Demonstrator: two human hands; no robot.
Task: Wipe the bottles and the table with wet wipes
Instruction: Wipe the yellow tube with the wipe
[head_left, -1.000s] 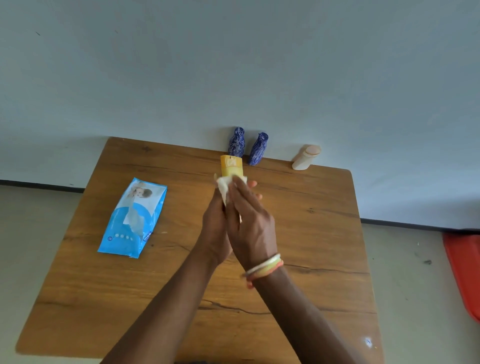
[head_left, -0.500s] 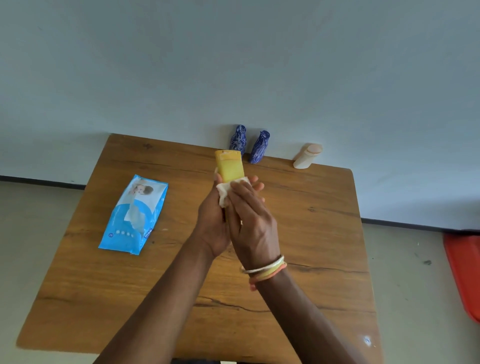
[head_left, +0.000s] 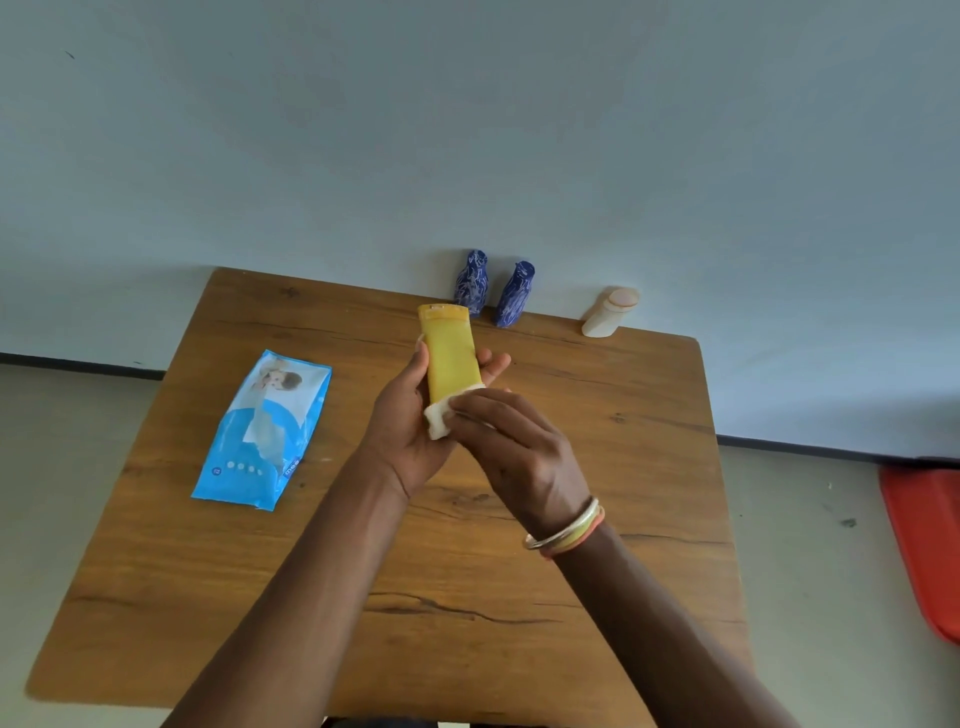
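- Head view: left hand (head_left: 410, 423) held a yellow bottle (head_left: 451, 353) above the table (head_left: 156, 571), thumb along the bottle's left edge, fingertips showing past its right edge, so curled round it.
- Yellow bottle was flat-sided and roughly upright, cap end pointing away from the person, lower end hidden in the hands.
- Right hand (head_left: 519, 452) had its fingers bent over a white wet wipe (head_left: 438, 420), pressing it against the bottle's lower end; the wipe was bunched, with a corner sticking out on the left below the bottle.
- Bangles (head_left: 566, 530) sat on the right wrist.
- Both hands were over the table's middle, nearer the far edge, not touching the top.
- Blue wipes pack (head_left: 262, 431) lay flat on the table, left of the hands and well apart from them, with its flap on top; could not tell if it was sealed.
- Two blue patterned bottles (head_left: 471, 283) (head_left: 514, 301) stood side by side at the far edge against the wall (head_left: 467, 130), just behind the yellow bottle's cap in this view.
- Cream bottle (head_left: 609, 313) stood at the far edge too, right of the blue pair and apart from them.
- Red object (head_left: 924, 545) lay on the floor at the right frame edge, cut off; could not tell what it was.
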